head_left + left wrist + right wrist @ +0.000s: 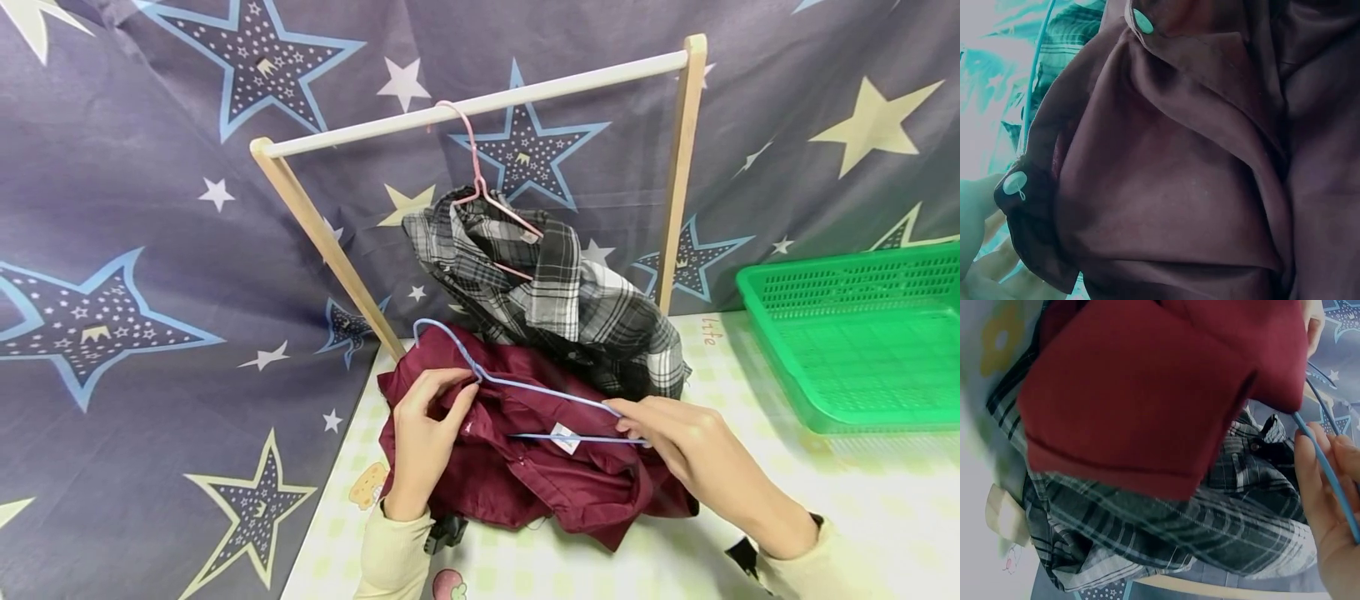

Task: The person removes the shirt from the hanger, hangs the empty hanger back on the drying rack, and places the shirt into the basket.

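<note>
Behind everything, a dark star-print cloth (135, 275) hung as a backdrop. In front of it, a wooden clothes rack (480, 104) standing at the back of a desk (862, 517) with a pale checked cover. Well to the right of the rack, a green plastic basket (862, 342), cut off by the frame edge, contents not visible.

On the rack's bar, a pink hanger (480, 183) carrying a black-and-white plaid shirt (570, 308); shirt slumped low so its hem piles on the desk at the rack's foot, likely because the rack is short.

Just in front of the rack and touching the plaid shirt, a dark red shirt (540, 475) lying crumpled on the desk. Across its collar area, a blue wire hanger (517, 385), hook pointing toward the rack's left post.

Left hand (423, 437) gripping the hanger at the base of its hook, fingers curled round the wire together with a fold of red fabric, seemingly to steady it. Right hand (682, 433) pinching the hanger's right shoulder, wire running along the fingers (1322, 487) in the right wrist view, apparently guiding that end into the garment.

Left wrist view tinted and filled with red cloth and two pale buttons; grip itself hardly visible there. Hanger's lower bar partly hidden under fabric. Both forearms cut off at the bottom edge.
</note>
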`<state>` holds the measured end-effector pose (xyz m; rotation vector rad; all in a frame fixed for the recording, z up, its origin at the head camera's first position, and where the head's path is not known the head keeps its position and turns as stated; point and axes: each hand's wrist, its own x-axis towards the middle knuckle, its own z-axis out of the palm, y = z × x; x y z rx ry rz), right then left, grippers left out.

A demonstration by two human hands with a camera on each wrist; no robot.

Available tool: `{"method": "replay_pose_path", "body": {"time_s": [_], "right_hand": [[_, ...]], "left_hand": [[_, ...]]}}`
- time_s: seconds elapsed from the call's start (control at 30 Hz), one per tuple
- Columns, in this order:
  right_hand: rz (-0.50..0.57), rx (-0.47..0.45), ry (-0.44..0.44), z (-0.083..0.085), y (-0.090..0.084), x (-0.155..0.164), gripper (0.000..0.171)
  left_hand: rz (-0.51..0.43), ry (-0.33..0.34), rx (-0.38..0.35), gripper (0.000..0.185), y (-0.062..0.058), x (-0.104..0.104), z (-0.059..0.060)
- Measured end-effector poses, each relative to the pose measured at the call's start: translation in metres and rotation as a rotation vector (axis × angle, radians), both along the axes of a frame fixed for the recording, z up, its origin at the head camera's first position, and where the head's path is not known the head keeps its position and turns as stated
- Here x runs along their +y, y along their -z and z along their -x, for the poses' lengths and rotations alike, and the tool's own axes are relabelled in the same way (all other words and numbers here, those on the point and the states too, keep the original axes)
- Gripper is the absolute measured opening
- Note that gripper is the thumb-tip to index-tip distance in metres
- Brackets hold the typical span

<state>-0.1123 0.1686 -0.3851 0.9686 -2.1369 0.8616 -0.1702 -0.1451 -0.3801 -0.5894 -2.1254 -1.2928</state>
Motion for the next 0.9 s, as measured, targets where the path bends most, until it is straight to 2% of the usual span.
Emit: {"method": "replay_pose_path", "body": {"time_s": [0.43, 0.7, 0.9], "right_hand": [[0.030, -0.046, 0.020, -0.002, -0.001, 0.020, 0.030], [0.074, 0.045, 0.003, 0.001, -0.001, 0.029, 0.037], [0.067, 0.071, 0.023, 0.000, -0.002, 0.035, 0.042]], "left_hand": [[0.048, 0.003, -0.022, 0.016, 0.009, -0.006, 0.004], [0.089, -0.026, -0.006, 0.022, 0.018, -0.012, 0.009], [0.102, -0.036, -0.005, 0.022, 0.022, -0.015, 0.011]]}}
